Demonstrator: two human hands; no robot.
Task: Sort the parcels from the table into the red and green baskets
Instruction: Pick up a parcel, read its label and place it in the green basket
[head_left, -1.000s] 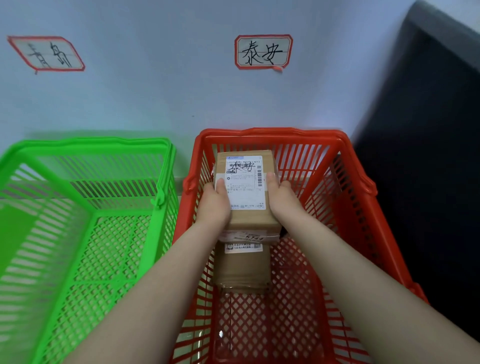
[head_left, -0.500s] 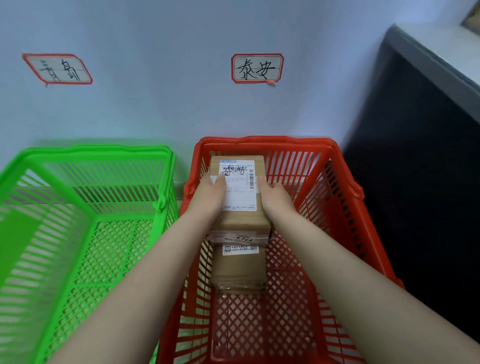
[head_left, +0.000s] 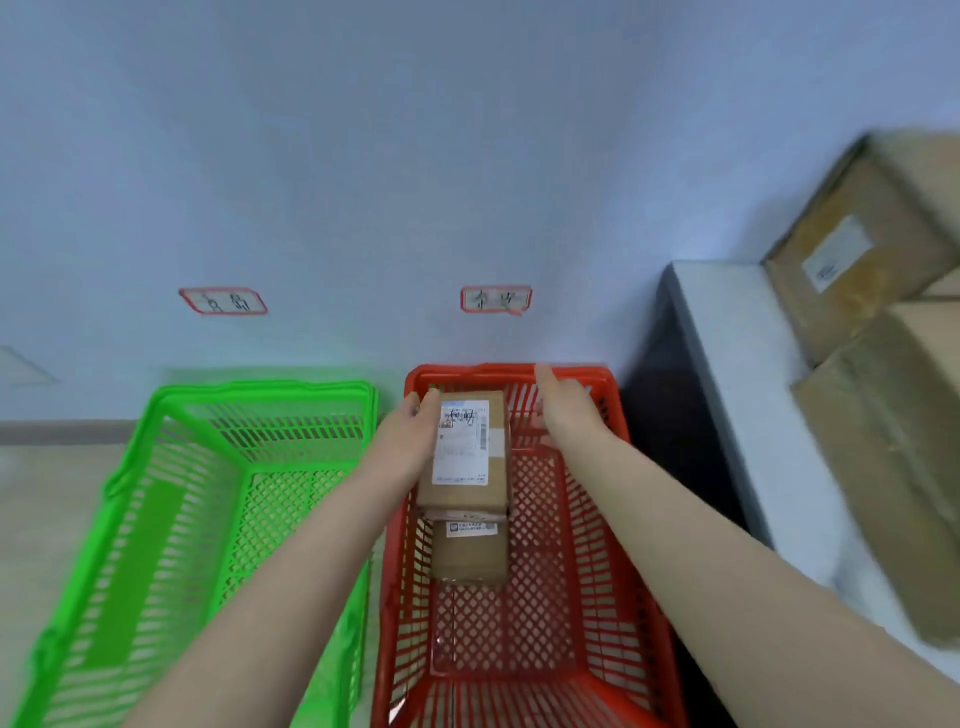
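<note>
A brown parcel (head_left: 467, 452) with a white shipping label lies inside the red basket (head_left: 613, 467), stacked partly over a second brown parcel (head_left: 470, 556) on the basket floor. My left hand (head_left: 405, 441) still holds the upper parcel's left side, thumb near its far corner. My right hand (head_left: 563, 410) is off the parcel, fingers straight, raised over the basket's far right part. The green basket (head_left: 156, 467) stands to the left with no parcel in it.
Two red-framed labels (head_left: 223, 301) (head_left: 496, 299) hang on the wall above the baskets. A white-topped table (head_left: 737, 395) stands at the right with large cardboard boxes (head_left: 857, 249) (head_left: 893, 447) on it. A dark gap separates the table from the red basket.
My right hand has let go of the parcel and lifted away to the right. The view has pulled back and up, showing the table and boxes.
</note>
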